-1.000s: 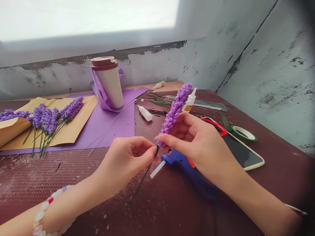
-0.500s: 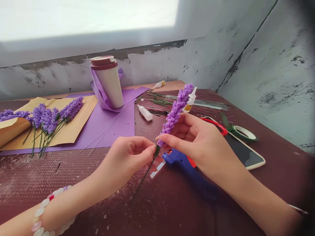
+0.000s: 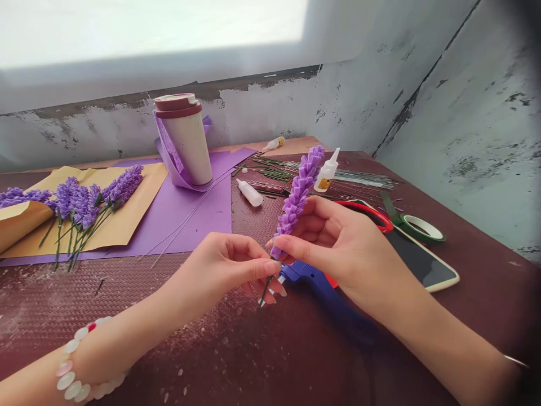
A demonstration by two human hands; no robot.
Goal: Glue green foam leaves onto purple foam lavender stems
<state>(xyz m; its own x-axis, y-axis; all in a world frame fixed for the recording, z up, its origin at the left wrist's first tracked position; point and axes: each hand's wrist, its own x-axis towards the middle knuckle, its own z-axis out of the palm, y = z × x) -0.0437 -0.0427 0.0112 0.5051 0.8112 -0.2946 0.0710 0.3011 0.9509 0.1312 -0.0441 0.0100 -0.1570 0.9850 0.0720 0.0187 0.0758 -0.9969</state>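
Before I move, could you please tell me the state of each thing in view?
Purple flower, tilted, held by left hand and right hand.
Cup, upright, lid on.
Nearer yellow-labelled bottle, upright.
Farther yellow-labelled bottle, lying.
White bottle, lying.
Glue gun, lying, partly hidden.
Tape roll, flat, end loose.
Phone, lying flat, screen dark.
Lavender flowers, lying on tan paper.
Red handle, partly hidden.

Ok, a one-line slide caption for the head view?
Left hand at the stem, right hand holding the purple flower, glue gun lying on the table.
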